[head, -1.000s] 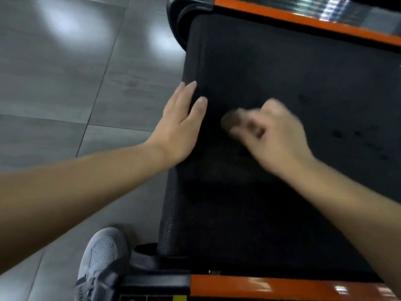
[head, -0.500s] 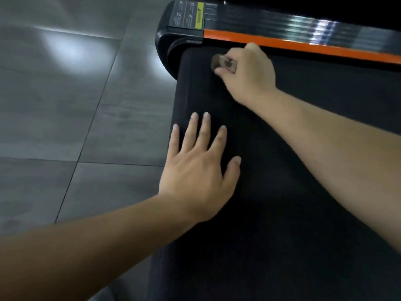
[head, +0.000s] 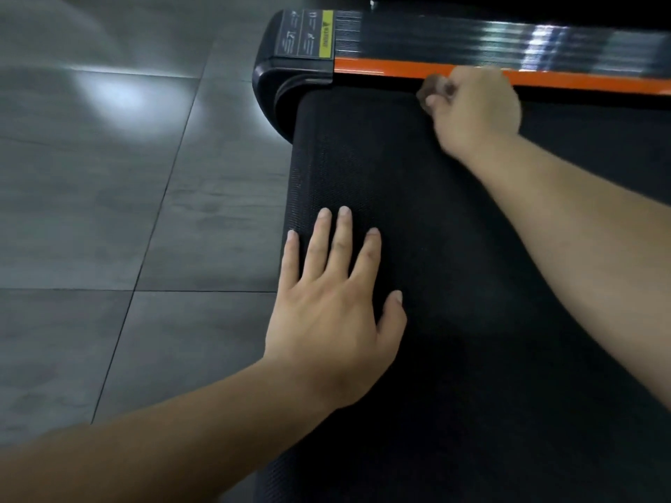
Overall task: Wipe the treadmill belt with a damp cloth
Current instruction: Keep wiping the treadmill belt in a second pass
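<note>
The black treadmill belt (head: pixel 472 285) fills the right half of the view. My right hand (head: pixel 475 107) grips a small bunched brown cloth (head: pixel 434 88) at the belt's far end, right against the orange side strip (head: pixel 381 67). Most of the cloth is hidden in the fist. My left hand (head: pixel 337 306) lies flat on the belt near its left edge, fingers spread and straight.
A black end cap with a yellow warning label (head: pixel 308 34) caps the treadmill's far left corner. A glossy black rail (head: pixel 508 38) runs behind the orange strip. Grey floor tiles (head: pixel 109 212) lie to the left of the belt.
My right hand with the cloth has swept from the middle of the belt up to the far end, then slid right along the orange strip. My left hand has stayed flat on the belt.
</note>
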